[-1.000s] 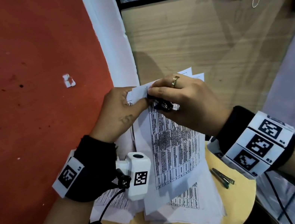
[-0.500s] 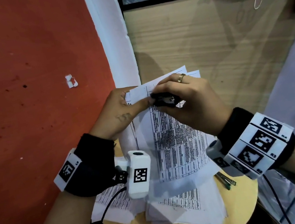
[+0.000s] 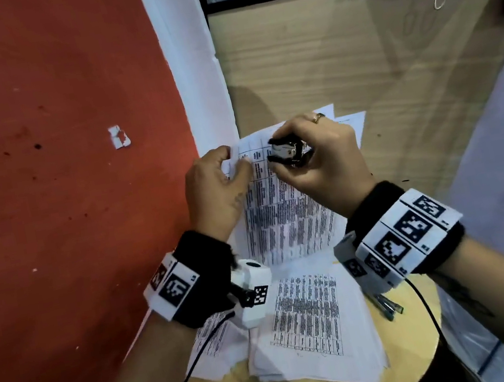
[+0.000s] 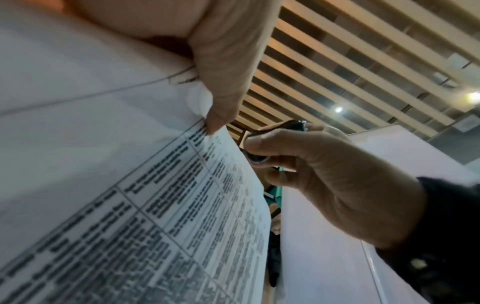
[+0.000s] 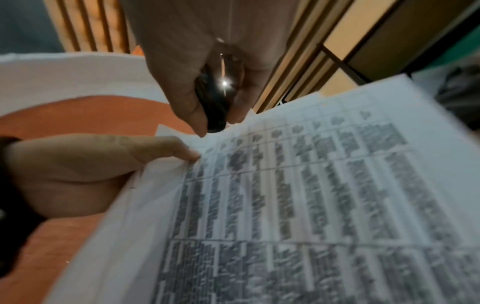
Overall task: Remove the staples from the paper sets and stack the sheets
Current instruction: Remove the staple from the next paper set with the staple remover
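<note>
The right hand (image 3: 323, 161) has drawn the black staple remover (image 3: 289, 152) up and off the top corner of the held paper set (image 3: 286, 218), so the tool's metal jaws now show clear of the sheet (earlier they were pressed down on the print and mostly hidden under the fingers). The left hand (image 3: 215, 190) has shifted its pinch toward the top left corner, thumb on the printed face. The set itself has risen away from the loose sheets (image 3: 310, 322) on the round table (image 3: 415, 340), uncovering more of their print.
</note>
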Action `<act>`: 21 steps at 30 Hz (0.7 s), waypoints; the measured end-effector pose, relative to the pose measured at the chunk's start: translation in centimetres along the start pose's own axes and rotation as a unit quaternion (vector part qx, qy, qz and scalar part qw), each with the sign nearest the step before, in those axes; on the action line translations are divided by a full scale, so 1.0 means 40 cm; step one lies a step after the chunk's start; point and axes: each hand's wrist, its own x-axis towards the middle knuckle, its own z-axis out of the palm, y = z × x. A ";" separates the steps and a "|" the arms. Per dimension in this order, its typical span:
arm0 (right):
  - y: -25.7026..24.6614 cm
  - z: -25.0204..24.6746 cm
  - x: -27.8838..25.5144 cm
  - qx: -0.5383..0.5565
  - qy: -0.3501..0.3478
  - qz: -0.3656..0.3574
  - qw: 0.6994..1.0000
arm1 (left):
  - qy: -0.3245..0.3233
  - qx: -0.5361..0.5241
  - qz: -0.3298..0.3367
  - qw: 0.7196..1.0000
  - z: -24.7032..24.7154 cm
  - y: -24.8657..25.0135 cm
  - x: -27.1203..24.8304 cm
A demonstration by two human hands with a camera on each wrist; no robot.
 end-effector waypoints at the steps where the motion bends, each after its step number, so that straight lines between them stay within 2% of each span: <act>1: 0.014 0.000 -0.003 -0.023 -0.001 0.002 1.000 | 0.000 -0.002 -0.011 1.000 0.001 -0.008 -0.002; 3: 0.049 0.004 -0.020 -0.047 -0.017 0.032 0.998 | -0.004 -0.008 -0.017 1.000 -0.001 -0.019 -0.004; 7: 0.118 0.027 -0.102 -0.061 -0.096 0.113 0.987 | -0.014 -0.004 -0.057 0.998 -0.002 -0.038 0.007; 11: 0.160 0.044 -0.141 -0.119 -0.201 0.177 0.956 | -0.051 -0.023 -0.085 0.995 0.012 -0.081 0.020; 13: 0.168 0.045 -0.135 -0.124 -0.227 0.200 0.945 | -0.071 -0.030 -0.081 0.994 0.016 -0.101 0.026; 18: 0.166 0.029 -0.098 -0.057 -0.186 0.164 0.967 | -0.140 -0.034 -0.103 0.984 0.022 -0.150 0.037; 21: 0.176 0.014 -0.060 -0.017 -0.247 0.148 0.957 | -0.200 -0.048 -0.113 0.972 0.022 -0.159 0.040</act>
